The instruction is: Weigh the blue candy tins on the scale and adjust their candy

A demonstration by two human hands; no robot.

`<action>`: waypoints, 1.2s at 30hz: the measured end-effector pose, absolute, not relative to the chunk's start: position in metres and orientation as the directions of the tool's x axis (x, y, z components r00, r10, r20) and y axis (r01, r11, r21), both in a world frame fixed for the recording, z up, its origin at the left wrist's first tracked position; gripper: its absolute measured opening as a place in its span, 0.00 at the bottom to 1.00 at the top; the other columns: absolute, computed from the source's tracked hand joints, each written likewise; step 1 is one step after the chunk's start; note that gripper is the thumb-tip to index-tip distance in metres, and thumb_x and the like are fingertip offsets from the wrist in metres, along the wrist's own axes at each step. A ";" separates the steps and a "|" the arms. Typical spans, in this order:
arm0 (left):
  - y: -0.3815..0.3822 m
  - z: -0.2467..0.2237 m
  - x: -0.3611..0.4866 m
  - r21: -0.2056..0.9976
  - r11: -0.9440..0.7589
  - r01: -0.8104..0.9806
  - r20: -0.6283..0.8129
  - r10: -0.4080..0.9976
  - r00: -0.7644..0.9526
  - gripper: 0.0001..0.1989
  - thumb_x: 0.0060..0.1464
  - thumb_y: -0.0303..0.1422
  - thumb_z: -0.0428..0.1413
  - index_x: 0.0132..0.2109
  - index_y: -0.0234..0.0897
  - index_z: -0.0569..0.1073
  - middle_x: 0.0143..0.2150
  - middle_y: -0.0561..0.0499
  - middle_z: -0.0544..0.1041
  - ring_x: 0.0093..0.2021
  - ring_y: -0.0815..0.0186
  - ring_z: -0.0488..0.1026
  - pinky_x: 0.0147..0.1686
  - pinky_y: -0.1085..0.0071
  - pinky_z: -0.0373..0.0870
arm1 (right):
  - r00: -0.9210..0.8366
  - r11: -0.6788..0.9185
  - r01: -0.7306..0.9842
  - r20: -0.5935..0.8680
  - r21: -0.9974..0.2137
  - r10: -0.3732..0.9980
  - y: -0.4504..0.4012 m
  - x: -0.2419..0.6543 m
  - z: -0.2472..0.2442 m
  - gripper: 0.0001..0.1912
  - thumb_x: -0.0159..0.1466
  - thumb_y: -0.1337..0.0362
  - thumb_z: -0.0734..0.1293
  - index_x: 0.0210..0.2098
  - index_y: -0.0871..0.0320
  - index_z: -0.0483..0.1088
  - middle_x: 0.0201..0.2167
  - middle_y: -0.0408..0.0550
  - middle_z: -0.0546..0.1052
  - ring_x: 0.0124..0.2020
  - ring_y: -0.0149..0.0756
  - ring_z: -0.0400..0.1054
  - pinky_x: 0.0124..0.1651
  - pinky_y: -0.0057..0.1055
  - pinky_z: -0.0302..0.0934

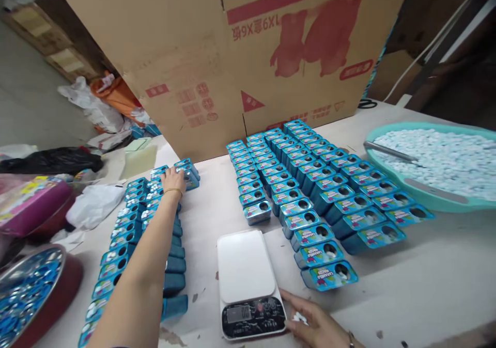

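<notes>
Reaching far fwd, the left hand [173, 179] is resting fingers-down on a small blue tin [187, 171] at the far end of the left rows of tins [129, 234]; fingers are curled over it, though whether it's actually gripped can't be told. Those tins are lying in approx. two columns along the bench [426, 281], some showing white pieces through round lid holes. The right hand [315, 325] is lying loosely open beside the digital scale [248, 283], thumb touching its front corner, w/ a few white candies [299, 317] by the fingers. The scale's platform is sitting bare. To the right, more blue tins [310, 198] are standing in four long rows, holes up. A teal basin [434, 164] is holding a heap of white candies, w/ a metal scoop [389, 152] lying in it. A big cardboard box [248, 48] is standing behind. At lower left, a round tray [27, 291] is holding blue lids.
</notes>
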State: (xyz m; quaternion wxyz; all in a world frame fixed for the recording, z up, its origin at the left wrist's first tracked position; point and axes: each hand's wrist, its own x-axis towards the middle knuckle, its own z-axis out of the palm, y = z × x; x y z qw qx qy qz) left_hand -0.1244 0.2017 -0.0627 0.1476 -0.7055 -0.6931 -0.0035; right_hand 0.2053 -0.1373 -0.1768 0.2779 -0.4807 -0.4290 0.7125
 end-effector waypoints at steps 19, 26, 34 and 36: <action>0.196 -0.046 -0.130 -0.347 -0.253 0.903 0.070 0.953 0.294 0.13 0.56 0.35 0.46 0.41 0.34 0.71 0.49 0.39 0.67 0.50 0.50 0.65 0.48 0.55 0.59 | -0.269 -0.647 -0.140 -0.600 -0.750 0.753 -0.134 0.172 -0.158 0.47 0.47 0.44 0.69 0.58 0.66 0.57 0.27 0.39 0.64 0.15 0.20 0.53 0.17 0.23 0.41; 0.101 0.009 -0.096 -0.185 -0.487 0.854 -0.045 0.872 0.488 0.10 0.56 0.39 0.47 0.38 0.38 0.68 0.43 0.48 0.68 0.39 0.63 0.69 0.35 0.69 0.64 | -0.274 -0.615 -0.149 -0.566 -0.774 0.778 -0.139 0.163 -0.154 0.45 0.46 0.45 0.70 0.56 0.64 0.57 0.27 0.38 0.63 0.15 0.21 0.54 0.17 0.24 0.41; 0.002 -0.007 -0.023 -0.060 -0.707 0.705 -0.193 0.701 0.686 0.04 0.57 0.32 0.50 0.38 0.37 0.68 0.43 0.49 0.70 0.38 0.65 0.70 0.33 0.71 0.64 | -0.331 -0.583 -0.202 -0.505 -0.787 0.797 -0.149 0.158 -0.157 0.41 0.48 0.47 0.70 0.55 0.63 0.59 0.24 0.37 0.63 0.15 0.21 0.54 0.17 0.23 0.41; -0.002 -0.014 -0.016 -0.064 -0.717 0.694 -0.196 0.691 0.696 0.04 0.58 0.32 0.50 0.38 0.37 0.68 0.42 0.48 0.71 0.38 0.64 0.70 0.34 0.70 0.65 | -0.330 -0.609 -0.222 -0.529 -0.762 0.782 -0.150 0.160 -0.158 0.43 0.47 0.48 0.71 0.56 0.63 0.57 0.23 0.36 0.63 0.15 0.21 0.54 0.17 0.22 0.40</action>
